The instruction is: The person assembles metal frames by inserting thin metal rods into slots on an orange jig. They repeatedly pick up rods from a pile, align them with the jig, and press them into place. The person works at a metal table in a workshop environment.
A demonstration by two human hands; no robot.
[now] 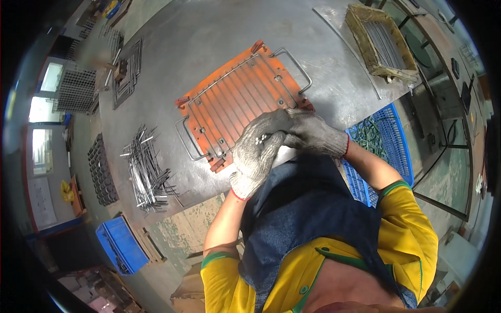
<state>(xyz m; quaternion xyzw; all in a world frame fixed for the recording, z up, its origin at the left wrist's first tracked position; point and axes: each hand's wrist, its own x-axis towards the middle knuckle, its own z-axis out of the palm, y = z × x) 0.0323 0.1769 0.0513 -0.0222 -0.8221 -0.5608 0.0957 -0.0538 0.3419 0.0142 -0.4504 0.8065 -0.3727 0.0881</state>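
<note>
Both my hands wear grey knitted gloves and meet over the near edge of an orange metal jig plate (237, 99) on the grey steel table (209, 31). My left hand (255, 154) is closed around a bunch of thin metal rods whose ends (261, 139) show between the fingers. My right hand (308, 130) is closed against the left hand, gripping the same rod bunch. Straight wire rods and two wire handle loops (295, 62) lie on the jig.
A pile of bent wire rods (146, 169) lies on the table's left part. Further back are a wire frame (128, 73) and a wooden tray of rods (383, 44). Blue crates stand at my right (394, 141) and lower left (120, 245).
</note>
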